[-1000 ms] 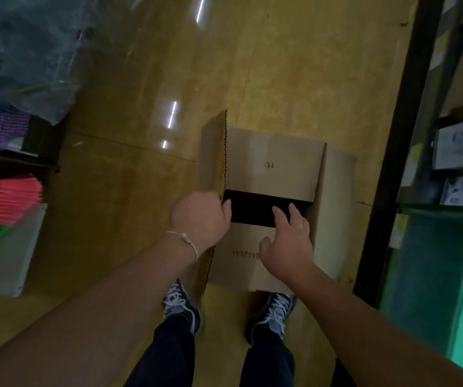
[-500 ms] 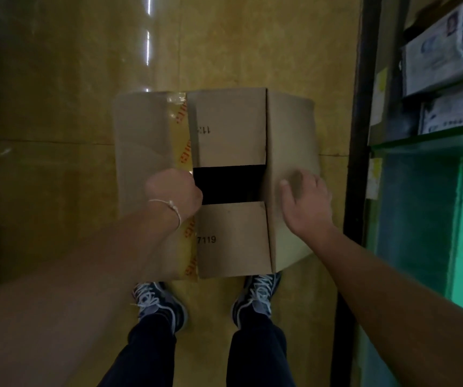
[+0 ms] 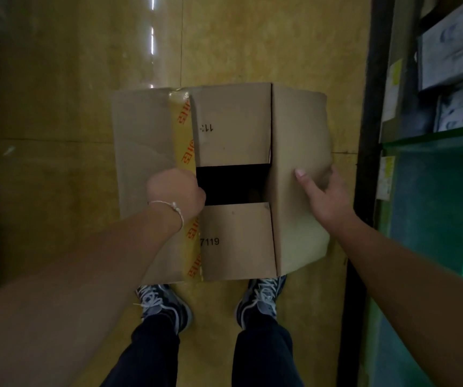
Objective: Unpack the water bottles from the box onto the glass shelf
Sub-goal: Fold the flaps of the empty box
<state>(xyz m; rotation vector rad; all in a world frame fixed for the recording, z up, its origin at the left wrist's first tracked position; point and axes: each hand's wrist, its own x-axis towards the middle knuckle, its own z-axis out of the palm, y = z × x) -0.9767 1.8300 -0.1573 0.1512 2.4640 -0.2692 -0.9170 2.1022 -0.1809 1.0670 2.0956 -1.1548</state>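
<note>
Legs [image 3: 152, 356] and shoes [image 3: 166, 301] are nearest, toes just short of the box [image 3: 236, 247]. Box sits on the yellow floor [image 3: 57, 107], between feet and the far tiles. Two inner flaps lie flat: near one [image 3: 238, 224] is printed 7119, far one [image 3: 231, 121] carries partial digits. The dark gap [image 3: 230, 184] between them hides the contents, so I cannot tell where the bottles are in there. Left hand [image 3: 176, 191], string bracelet [image 3: 170, 205] on the wrist, is curled over the box's left rim at the gap. Its fingertips are hidden inside and it grips the rim beside the yellow tape [image 3: 185, 141] with red print. Left outer flap [image 3: 141, 135] is folded out flat. Right hand [image 3: 325, 194] is spread, fingers straight, resting flat on the right outer flap [image 3: 300, 129], thumb at its outer edge, gripping nothing. Right of the box stands a dark upright post [image 3: 370, 107]. Beyond it is the glass shelf [image 3: 434, 141], green at the edge, well above floor level and apart from the box. White packages [image 3: 454, 46] sit on it, print too blurred to read.
</note>
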